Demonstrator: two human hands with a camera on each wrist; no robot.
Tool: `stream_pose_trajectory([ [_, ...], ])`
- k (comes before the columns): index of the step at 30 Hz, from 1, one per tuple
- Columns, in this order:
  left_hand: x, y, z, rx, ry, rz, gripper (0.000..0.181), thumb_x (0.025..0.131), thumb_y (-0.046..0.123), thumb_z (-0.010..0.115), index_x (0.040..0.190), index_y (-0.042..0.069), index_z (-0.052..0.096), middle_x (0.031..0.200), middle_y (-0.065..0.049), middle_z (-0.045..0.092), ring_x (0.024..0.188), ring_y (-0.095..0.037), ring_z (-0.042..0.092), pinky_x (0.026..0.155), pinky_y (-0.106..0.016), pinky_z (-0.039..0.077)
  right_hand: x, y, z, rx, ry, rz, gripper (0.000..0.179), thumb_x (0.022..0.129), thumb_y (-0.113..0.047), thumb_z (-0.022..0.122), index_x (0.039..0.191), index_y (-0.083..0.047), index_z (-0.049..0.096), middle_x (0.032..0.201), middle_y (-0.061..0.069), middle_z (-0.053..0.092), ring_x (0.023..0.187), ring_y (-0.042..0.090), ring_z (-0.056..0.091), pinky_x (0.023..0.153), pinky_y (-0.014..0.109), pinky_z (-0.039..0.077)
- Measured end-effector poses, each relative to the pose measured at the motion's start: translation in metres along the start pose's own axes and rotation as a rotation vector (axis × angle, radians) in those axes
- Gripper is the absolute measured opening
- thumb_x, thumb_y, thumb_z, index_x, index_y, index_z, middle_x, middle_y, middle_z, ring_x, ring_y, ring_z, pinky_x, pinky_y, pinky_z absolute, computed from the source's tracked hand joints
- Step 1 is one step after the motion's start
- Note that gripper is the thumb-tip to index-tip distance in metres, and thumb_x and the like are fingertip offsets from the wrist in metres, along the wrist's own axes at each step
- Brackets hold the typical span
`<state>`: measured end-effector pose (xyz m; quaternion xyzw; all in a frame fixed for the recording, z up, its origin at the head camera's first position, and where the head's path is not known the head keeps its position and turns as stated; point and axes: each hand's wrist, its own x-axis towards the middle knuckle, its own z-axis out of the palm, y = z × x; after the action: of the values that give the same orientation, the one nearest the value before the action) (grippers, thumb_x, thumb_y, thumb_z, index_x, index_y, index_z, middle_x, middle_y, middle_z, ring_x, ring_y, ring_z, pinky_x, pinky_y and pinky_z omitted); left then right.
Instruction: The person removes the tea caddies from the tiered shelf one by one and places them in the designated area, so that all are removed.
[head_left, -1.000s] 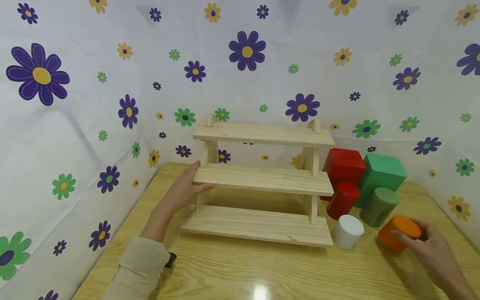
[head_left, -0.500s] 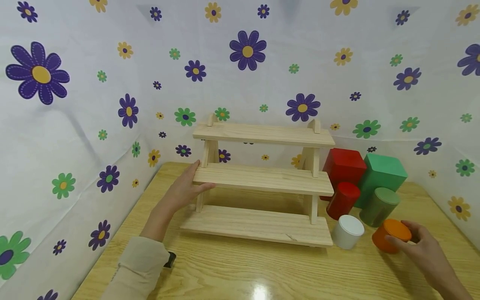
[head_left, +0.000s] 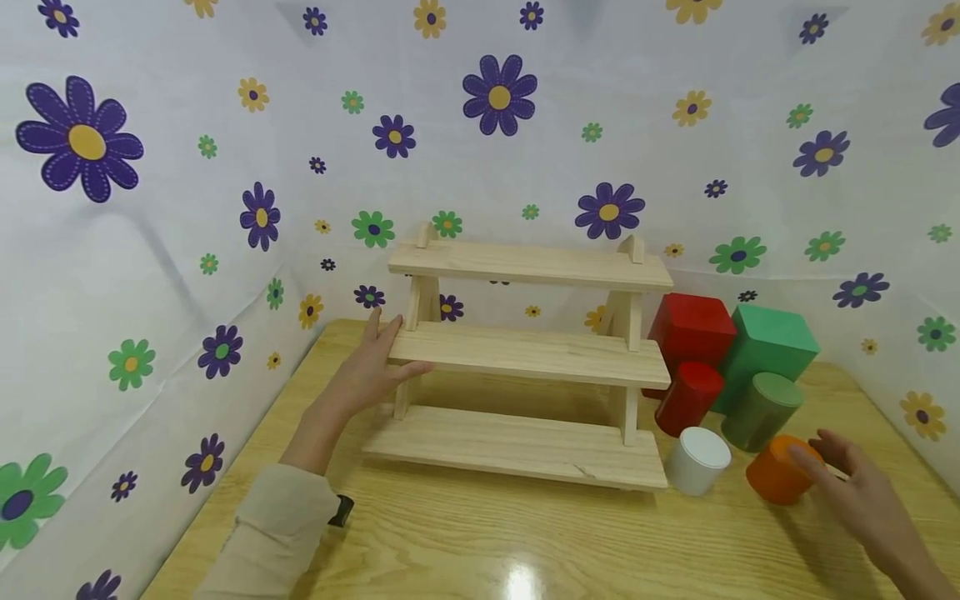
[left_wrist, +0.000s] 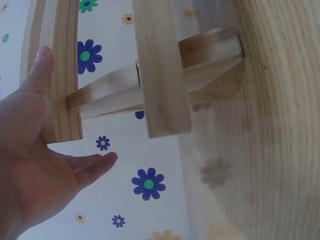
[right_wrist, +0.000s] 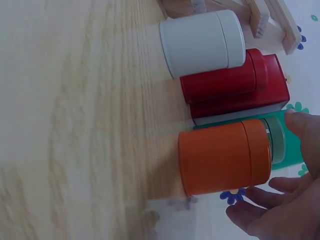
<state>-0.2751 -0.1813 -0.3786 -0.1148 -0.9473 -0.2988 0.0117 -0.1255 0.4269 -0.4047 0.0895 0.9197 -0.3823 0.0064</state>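
Observation:
My left hand (head_left: pixel 367 367) lies at the left end of the middle board of a three-tier wooden shelf (head_left: pixel 525 354). Its thumb (left_wrist: pixel 40 72) touches the board's front edge while the fingers extend loosely past the end. At the far right, my right hand (head_left: pixel 862 492) is spread beside an orange canister (head_left: pixel 780 473) standing on the table. In the right wrist view, thumb and fingers sit apart around the lid end of the canister (right_wrist: pixel 225 157), not gripping it. A white canister (head_left: pixel 697 461) stands between the orange one and the shelf.
Behind the orange canister are a green canister (head_left: pixel 761 414) and a red canister (head_left: pixel 688 400). A red box (head_left: pixel 693 325) and a green box (head_left: pixel 776 337) stand at the back, by the flowered cloth (head_left: pixel 525 167). Everything stands on a wooden table (head_left: pixel 450 533).
The orange canister moved slightly left with my right hand, then the hand loosened and its thumb lifted. A finger of my left hand has spread upward; the shelf stays put.

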Motion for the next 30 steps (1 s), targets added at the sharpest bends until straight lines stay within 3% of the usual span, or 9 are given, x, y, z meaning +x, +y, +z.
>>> stream_pose_trajectory([
  [1,0.0,0.001,-0.001,0.004,0.01,0.009,0.117,0.085,0.078,0.063,0.167,0.011,0.014,0.171,-0.018,-0.013,0.148,-0.054,0.024,0.11,-0.069,0.036,0.001,0.0,-0.001,-0.009,0.005,-0.023,0.085,0.112,-0.045,0.038,0.156,0.017,0.0,0.153,0.05,0.017,0.133,0.068,0.025,0.099,0.06,0.047],
  [2,0.0,0.002,-0.003,0.016,0.022,0.022,0.116,0.086,0.077,0.063,0.167,0.01,0.016,0.171,-0.018,-0.012,0.149,-0.053,0.024,0.111,-0.068,0.036,0.002,0.0,-0.003,-0.025,0.01,-0.049,0.082,0.113,-0.043,0.035,0.156,0.016,-0.001,0.153,0.05,0.016,0.132,0.069,0.024,0.101,0.062,0.046],
  [4,0.0,0.004,-0.006,0.04,0.046,0.049,0.113,0.087,0.074,0.065,0.166,0.008,0.018,0.172,-0.019,-0.007,0.151,-0.05,0.021,0.112,-0.067,0.035,0.004,0.0,-0.005,-0.062,0.007,-0.09,0.078,0.114,-0.041,0.03,0.157,0.015,-0.003,0.154,0.05,0.012,0.129,0.073,0.023,0.094,0.081,0.032],
  [7,-0.001,0.004,-0.013,0.095,0.076,0.09,0.103,0.094,0.066,0.063,0.164,0.003,0.021,0.171,-0.022,0.004,0.154,-0.047,0.014,0.118,-0.065,0.027,0.007,0.002,-0.007,-0.133,0.002,-0.147,0.072,0.115,-0.038,0.024,0.157,0.013,-0.004,0.154,0.05,0.008,0.122,0.076,0.027,0.089,0.084,0.032],
  [10,-0.003,0.0,-0.022,0.167,0.105,0.123,0.09,0.103,0.055,0.056,0.162,-0.003,0.021,0.169,-0.026,0.011,0.155,-0.047,0.007,0.121,-0.065,0.017,0.01,0.004,-0.01,-0.165,0.001,-0.221,0.069,0.115,-0.033,0.023,0.158,0.012,-0.005,0.155,0.05,0.001,0.126,0.078,0.02,0.094,0.087,0.023],
  [14,-0.012,-0.004,-0.038,0.254,0.136,0.141,0.083,0.108,0.051,0.048,0.162,-0.005,0.02,0.169,-0.027,0.011,0.155,-0.048,0.001,0.122,-0.066,0.011,0.013,0.007,-0.013,-0.192,0.045,-0.342,0.067,0.115,-0.026,0.028,0.157,0.014,-0.003,0.155,0.05,-0.003,0.139,0.072,-0.004,0.107,0.083,-0.004],
  [16,-0.018,-0.004,-0.047,0.277,0.146,0.138,0.083,0.108,0.052,0.047,0.162,-0.004,0.019,0.17,-0.025,0.009,0.155,-0.047,-0.001,0.121,-0.069,0.01,0.014,0.008,-0.014,-0.228,0.077,-0.386,0.066,0.114,-0.024,0.031,0.157,0.015,0.0,0.155,0.05,0.0,0.142,0.068,-0.007,0.11,0.078,-0.009],
  [22,-0.036,-0.003,-0.072,0.305,0.187,0.155,0.087,0.105,0.052,0.054,0.164,0.001,0.016,0.171,-0.021,0.004,0.156,-0.043,-0.004,0.118,-0.073,0.012,0.012,0.006,-0.023,-0.332,0.111,-0.416,0.071,0.113,-0.026,0.038,0.158,0.013,-0.001,0.159,0.044,-0.003,0.148,0.057,-0.015,0.114,0.071,-0.015],
  [30,-0.053,-0.01,-0.084,0.38,0.165,0.168,0.096,0.102,0.061,0.053,0.166,0.004,0.011,0.171,-0.02,0.001,0.156,-0.041,-0.007,0.12,-0.07,0.01,0.014,0.006,-0.032,-0.45,0.164,-0.463,0.077,0.111,-0.031,0.045,0.159,0.011,0.001,0.163,0.037,-0.006,0.15,0.05,-0.019,0.116,0.064,-0.019],
])
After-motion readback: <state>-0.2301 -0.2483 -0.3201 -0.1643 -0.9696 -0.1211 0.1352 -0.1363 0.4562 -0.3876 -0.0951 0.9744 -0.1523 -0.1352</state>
